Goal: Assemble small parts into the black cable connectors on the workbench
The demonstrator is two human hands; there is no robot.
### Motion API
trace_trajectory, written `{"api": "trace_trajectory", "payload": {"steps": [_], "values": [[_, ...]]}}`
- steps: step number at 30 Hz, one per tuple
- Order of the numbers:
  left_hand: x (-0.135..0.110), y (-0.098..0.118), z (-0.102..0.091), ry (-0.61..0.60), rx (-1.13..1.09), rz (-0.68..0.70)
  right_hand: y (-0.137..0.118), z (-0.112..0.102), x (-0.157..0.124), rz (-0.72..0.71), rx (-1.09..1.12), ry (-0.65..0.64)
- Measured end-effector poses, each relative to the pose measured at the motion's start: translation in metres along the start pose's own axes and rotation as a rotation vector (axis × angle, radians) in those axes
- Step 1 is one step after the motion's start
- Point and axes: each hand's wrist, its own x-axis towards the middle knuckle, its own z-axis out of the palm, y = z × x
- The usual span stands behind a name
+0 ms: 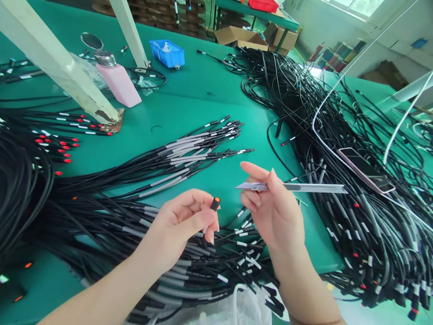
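Observation:
My left hand (pixel 184 223) is closed round the end of a black cable with an orange-tipped connector (pixel 215 203), held upright between thumb and fingers. My right hand (pixel 272 212) grips a slim metal utility knife (pixel 304 187), its blade tip pointing left towards the connector, a short gap apart. Below both hands lies a bundle of black cables with grey sleeves and white labels (pixel 203 262). A second fan of the same cables (pixel 189 155) lies on the green table (pixel 189 104) beyond my hands.
A big tangle of black cables (pixel 338 135) covers the right side, with a phone (pixel 367 170) lying on it. Red-tipped cables (pixel 57 144) lie at left. A pink bottle (pixel 118 79), a white frame leg (pixel 61 72) and a blue bin (pixel 168 53) stand at the back. A plastic bag (pixel 233 307) is near me.

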Motion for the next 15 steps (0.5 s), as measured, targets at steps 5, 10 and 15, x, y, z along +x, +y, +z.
{"api": "trace_trajectory", "payload": {"steps": [5,10,15], "values": [[0.0,0.004,0.005,-0.003,0.027,-0.003,0.0,-0.002,-0.005,-0.115,-0.097,-0.131],[-0.002,0.002,-0.001,-0.03,0.126,0.055,0.0,-0.009,-0.008,-0.198,-0.134,-0.272],[-0.005,-0.003,-0.006,-0.019,0.189,0.125,-0.001,-0.011,-0.012,-0.282,-0.141,-0.277]]}}
